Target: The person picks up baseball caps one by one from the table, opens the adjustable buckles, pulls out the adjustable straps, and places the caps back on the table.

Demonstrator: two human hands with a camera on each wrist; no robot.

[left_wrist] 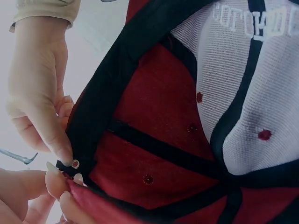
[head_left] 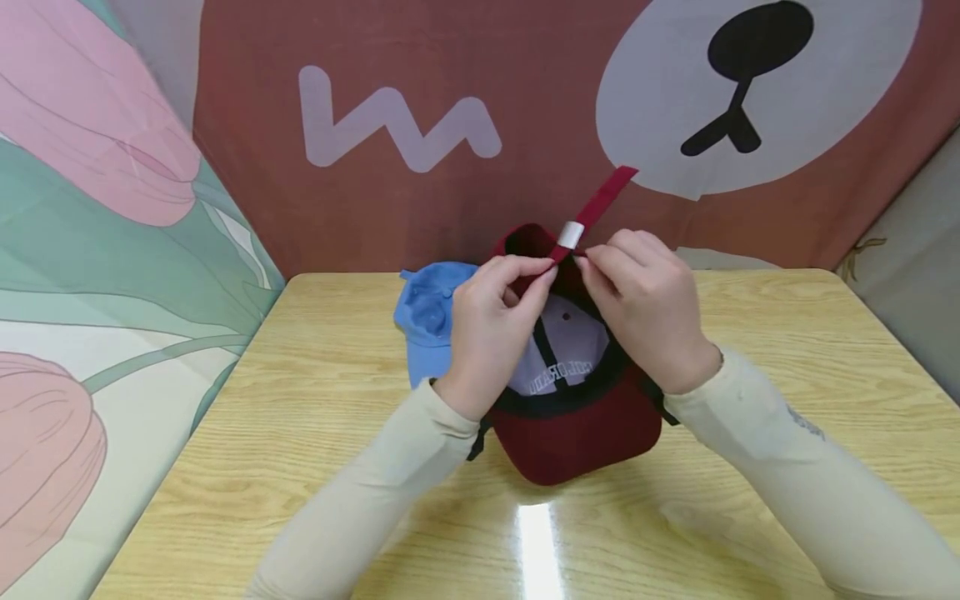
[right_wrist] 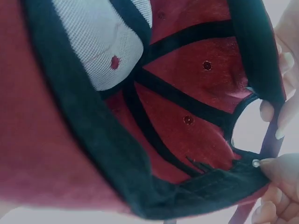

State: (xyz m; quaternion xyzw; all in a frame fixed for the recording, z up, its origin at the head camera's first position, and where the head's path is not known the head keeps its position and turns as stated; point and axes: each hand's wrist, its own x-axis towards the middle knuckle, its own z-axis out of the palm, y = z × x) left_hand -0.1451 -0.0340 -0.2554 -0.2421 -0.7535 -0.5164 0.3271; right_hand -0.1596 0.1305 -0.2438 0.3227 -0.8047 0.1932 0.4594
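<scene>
A dark red cap (head_left: 577,442) stands over the table with its brim toward me and its inside showing. Inside are a pale mesh front panel (head_left: 555,333), backward white lettering and a black sweatband (left_wrist: 100,88). At its back, a red strap (head_left: 609,196) runs through a silver metal buckle (head_left: 572,235), its loose end pointing up and right. Just below the buckle, my left hand (head_left: 491,325) pinches the strap between thumb and index finger. My right hand (head_left: 648,300) pinches the strap on the other side. The right wrist view shows the back opening (right_wrist: 250,126) beside the fingertips.
A light blue cap (head_left: 431,300) lies behind my left hand, partly hidden by it. Both caps are on a wooden table (head_left: 315,467). Behind its far edge hangs a printed cloth (head_left: 420,208), with a floral cloth (head_left: 150,275) at the left.
</scene>
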